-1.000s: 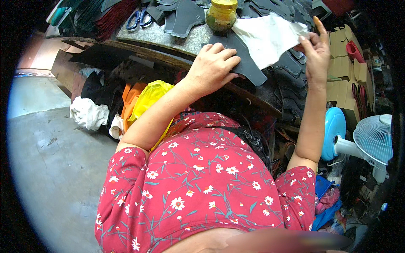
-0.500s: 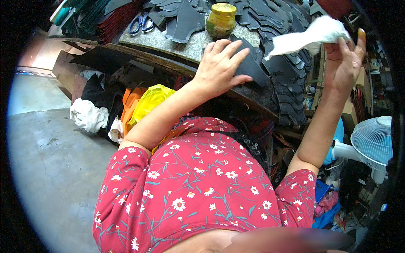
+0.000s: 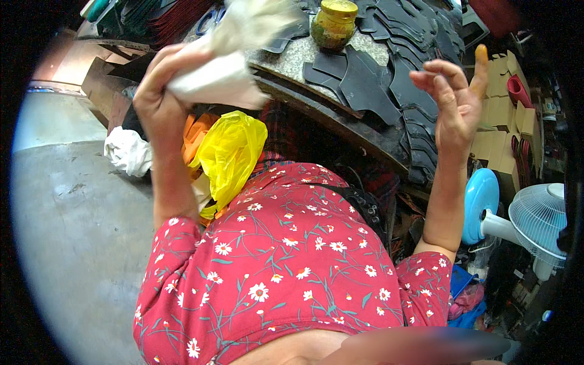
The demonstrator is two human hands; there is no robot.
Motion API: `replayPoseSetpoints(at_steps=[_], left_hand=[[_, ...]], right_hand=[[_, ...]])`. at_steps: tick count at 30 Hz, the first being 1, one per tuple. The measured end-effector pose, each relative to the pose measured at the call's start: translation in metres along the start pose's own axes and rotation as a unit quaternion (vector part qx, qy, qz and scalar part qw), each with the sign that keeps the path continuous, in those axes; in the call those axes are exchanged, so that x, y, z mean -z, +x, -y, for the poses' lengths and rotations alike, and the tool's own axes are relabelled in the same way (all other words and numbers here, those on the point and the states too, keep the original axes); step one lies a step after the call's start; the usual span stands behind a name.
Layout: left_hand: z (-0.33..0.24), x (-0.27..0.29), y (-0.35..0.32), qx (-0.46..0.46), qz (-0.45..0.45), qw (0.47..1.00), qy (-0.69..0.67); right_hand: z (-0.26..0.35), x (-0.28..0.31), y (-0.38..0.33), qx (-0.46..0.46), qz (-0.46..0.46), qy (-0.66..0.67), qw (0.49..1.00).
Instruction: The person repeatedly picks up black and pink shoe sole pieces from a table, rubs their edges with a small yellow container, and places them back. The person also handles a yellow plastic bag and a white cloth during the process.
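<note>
A crumpled white cloth [image 3: 220,82], partly blurred, hangs from my left hand [image 3: 159,97], whose fingers and thumb are closed on it in front of the worktable. My right hand [image 3: 457,112] is raised by the table's right side. Its fingers are apart and partly bent, with nothing seen between them, and one upright fingertip is orange-yellow. Between my hands, flat dark grey cut pieces [image 3: 367,85] lie overlapping near the table edge. A yellow lidded jar [image 3: 333,27] with smeared sides stands behind them on a speckled stone slab [image 3: 293,61].
Stacked dark pieces [image 3: 420,91] cover the table's right part. Scissors [image 3: 210,21] lie at the far left. Below the edge hangs a yellow plastic bag [image 3: 231,158] beside a white bundle [image 3: 128,152]. At right are a blue and white fan [image 3: 538,219] and cardboard boxes [image 3: 499,121].
The white cloth has passed from my right hand to my left. My left hand has lifted off the grey pieces and swung left. My right hand has moved slightly left and down, its fingers opened.
</note>
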State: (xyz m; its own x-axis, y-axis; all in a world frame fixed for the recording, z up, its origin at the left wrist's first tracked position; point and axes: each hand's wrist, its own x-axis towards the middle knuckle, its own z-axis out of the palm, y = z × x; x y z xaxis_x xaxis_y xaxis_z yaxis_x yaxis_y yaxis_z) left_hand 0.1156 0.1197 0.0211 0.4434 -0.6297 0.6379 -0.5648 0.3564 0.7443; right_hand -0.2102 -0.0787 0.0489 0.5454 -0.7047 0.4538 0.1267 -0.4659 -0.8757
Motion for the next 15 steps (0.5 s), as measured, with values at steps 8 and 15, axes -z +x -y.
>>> replayPoseSetpoints(at_steps=[8,15], left_hand=[[0.102,0.061,-0.171,0.328,0.408,0.665,0.533],[0.132,0.071,-0.213,0.404,0.559,0.67,0.273]], right_hand=[[-0.04,0.007,-0.031,-0.08,0.034,-0.152,0.985],[-0.048,-0.017,-0.037,-0.011,0.112,-0.373,0.921]])
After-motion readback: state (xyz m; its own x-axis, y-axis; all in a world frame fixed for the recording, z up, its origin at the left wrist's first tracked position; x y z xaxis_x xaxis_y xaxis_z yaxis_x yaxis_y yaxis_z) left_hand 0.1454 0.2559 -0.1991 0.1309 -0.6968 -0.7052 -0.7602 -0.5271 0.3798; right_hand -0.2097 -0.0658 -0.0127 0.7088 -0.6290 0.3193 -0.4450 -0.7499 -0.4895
